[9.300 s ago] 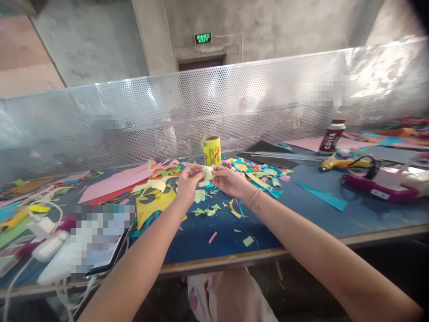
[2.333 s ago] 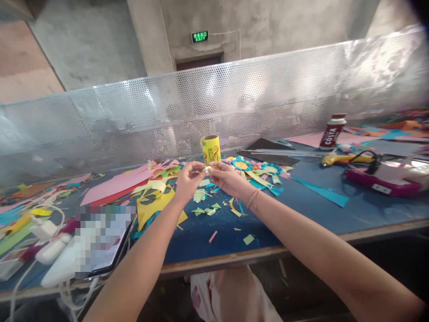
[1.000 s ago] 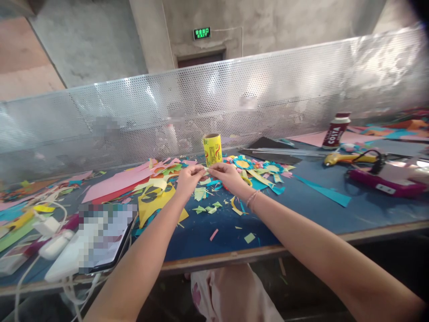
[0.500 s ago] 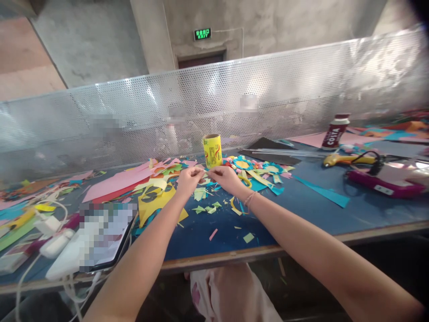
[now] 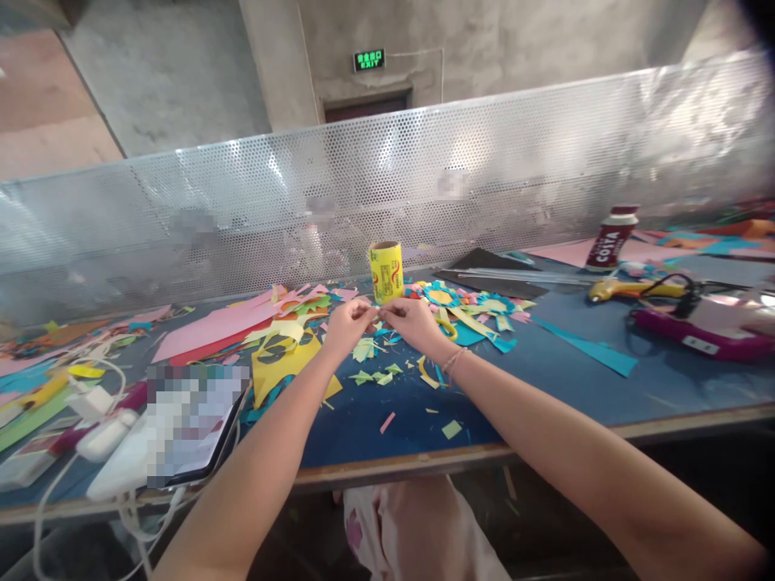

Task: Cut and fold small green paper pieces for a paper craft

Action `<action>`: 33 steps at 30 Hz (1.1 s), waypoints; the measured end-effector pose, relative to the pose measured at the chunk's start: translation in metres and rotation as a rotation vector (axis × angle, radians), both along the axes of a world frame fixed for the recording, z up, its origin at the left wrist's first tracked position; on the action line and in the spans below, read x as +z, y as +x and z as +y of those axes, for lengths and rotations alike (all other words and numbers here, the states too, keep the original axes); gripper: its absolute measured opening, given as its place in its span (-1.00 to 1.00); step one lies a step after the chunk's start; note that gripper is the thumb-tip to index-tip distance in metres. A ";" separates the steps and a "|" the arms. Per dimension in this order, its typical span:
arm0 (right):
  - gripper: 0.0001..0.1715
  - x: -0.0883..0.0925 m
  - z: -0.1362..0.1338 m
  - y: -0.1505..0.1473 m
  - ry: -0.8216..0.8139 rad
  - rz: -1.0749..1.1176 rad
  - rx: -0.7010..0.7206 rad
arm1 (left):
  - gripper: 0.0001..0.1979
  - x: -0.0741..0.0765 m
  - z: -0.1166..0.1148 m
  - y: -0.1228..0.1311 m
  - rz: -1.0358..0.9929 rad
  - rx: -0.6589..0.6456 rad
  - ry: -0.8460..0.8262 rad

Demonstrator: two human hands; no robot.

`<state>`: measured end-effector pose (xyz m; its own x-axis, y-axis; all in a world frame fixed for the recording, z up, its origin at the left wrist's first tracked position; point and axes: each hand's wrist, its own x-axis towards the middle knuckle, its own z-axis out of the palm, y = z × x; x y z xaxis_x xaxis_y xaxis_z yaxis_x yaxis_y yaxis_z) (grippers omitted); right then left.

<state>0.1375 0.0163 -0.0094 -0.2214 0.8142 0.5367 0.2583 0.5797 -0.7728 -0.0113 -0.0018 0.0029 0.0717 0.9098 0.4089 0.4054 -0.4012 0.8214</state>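
Note:
My left hand (image 5: 349,326) and my right hand (image 5: 414,324) meet fingertip to fingertip over the middle of the table. Both are closed in a pinch; a tiny pale bit shows between them, too small to name. Just behind stands a yellow printed tube (image 5: 386,273), upright and apart from my fingers. Below my hands lie small folded green paper pieces (image 5: 375,377) and loose scraps. A cut yellow paper sheet (image 5: 284,363) rests by my left forearm. Near my right wrist is a yellow loop (image 5: 446,328), perhaps a scissors handle, with blue and yellow paper flowers (image 5: 441,295) beyond it.
To the left lie a tablet (image 5: 211,428), white cables and chargers (image 5: 106,436), and pink paper (image 5: 211,327). On the right are a yellow glue gun (image 5: 635,289), a purple power strip (image 5: 696,332) and a COSTA bottle (image 5: 613,239). A perforated metal panel (image 5: 242,218) borders the back.
The view has shifted slightly, so everything sits a little further right. My fingertips have drawn closer together and now touch; the things on the table stay put.

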 end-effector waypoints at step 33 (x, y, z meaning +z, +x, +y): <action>-0.76 -0.007 0.008 -0.003 -0.055 -0.077 0.198 | -0.81 -0.009 0.010 -0.005 0.043 -0.039 0.060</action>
